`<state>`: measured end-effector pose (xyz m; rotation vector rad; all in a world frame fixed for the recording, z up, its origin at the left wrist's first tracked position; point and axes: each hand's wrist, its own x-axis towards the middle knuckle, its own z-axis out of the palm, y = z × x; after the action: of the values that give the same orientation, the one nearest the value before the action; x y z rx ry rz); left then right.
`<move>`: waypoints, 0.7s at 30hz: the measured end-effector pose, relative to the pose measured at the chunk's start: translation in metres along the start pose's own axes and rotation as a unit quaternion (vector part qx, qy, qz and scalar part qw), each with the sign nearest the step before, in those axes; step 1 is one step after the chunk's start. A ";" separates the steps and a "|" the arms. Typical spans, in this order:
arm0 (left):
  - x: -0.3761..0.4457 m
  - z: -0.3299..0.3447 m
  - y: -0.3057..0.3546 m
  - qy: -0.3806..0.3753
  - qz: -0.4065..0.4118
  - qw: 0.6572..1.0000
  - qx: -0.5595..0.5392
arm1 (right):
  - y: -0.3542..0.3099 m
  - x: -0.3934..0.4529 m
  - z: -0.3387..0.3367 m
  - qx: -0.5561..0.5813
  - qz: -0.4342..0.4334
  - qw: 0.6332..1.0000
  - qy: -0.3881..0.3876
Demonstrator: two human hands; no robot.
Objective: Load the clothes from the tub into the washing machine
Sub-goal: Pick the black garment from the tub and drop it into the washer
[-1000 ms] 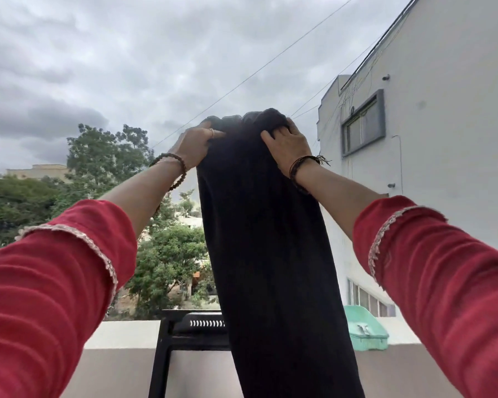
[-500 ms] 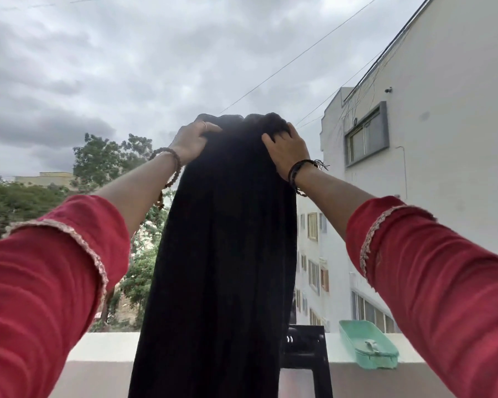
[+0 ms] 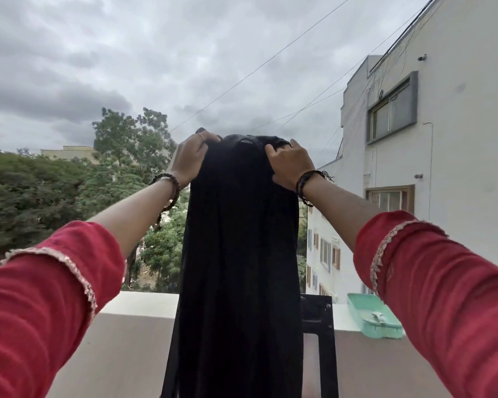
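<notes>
**Head view: a long black garment held up high in both hands**

Head camera, looking up and outward: the black garment (image 3: 239, 254) hangs straight down from its top edge, raised in front of the sky; its lower end runs out of frame at the bottom, so its full length cannot be told. The left hand (image 3: 191, 159) grips the top edge on one side, fingers curled over the bunched cloth; the right hand (image 3: 291, 163) grips the other side the same way, thumb in front and fingers hooked over the top; both hold cloth, neither is loose.

The cloth looks soft and limp, falling in long vertical folds; I judge it fairly heavy for a garment given its length, perhaps damp, though that cannot be seen; it will sag and trail, so it is best gathered from the top edge downward into a bundle rather than carried at full hang.

Behind it stands a black frame (image 3: 318, 317), partly hidden; a low parapet wall (image 3: 144, 303) runs across; a green tray (image 3: 374, 317) lies on the wall to the right; beyond are trees (image 3: 55, 196) and a white building (image 3: 457, 139). Neither tub nor washing machine is in view.
</notes>
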<state>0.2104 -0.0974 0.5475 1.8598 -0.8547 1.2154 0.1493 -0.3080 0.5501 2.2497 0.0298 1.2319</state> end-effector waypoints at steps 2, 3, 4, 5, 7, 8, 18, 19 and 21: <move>-0.012 0.006 -0.006 0.016 -0.045 0.999 -0.018 | -0.004 -0.003 -0.005 0.005 -0.013 1.000 -0.015; -0.020 0.010 -0.010 0.017 -0.076 0.997 -0.030 | -0.006 -0.007 -0.007 0.015 -0.016 0.999 -0.037; -0.030 0.015 -0.015 0.016 -0.106 0.993 -0.041 | -0.009 -0.010 -0.009 0.027 -0.016 0.997 -0.070; -0.041 0.020 -0.022 0.008 -0.135 0.990 -0.052 | -0.013 -0.015 -0.009 0.036 -0.017 0.993 -0.108; -0.064 0.029 -0.033 -0.026 -0.180 0.981 -0.074 | -0.022 -0.025 -0.006 0.043 -0.020 0.981 -0.190; -0.076 0.032 -0.036 -0.040 -0.201 0.975 -0.083 | -0.027 -0.030 -0.002 0.050 -0.027 0.972 -0.229; -0.136 0.038 -0.067 -0.257 -0.304 0.917 0.007 | -0.046 -0.076 0.038 0.179 0.005 0.884 -0.432; -0.141 0.036 -0.067 -0.288 -0.311 0.905 0.000 | -0.047 -0.077 0.040 0.196 0.022 0.869 -0.454; -0.152 0.036 -0.071 -0.338 -0.325 0.883 -0.007 | -0.052 -0.083 0.042 0.214 0.034 0.847 -0.486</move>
<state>0.2351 -0.0726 0.3795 2.3215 -0.4802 0.1284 0.1468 -0.3073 0.4438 3.0353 -0.1769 -0.0341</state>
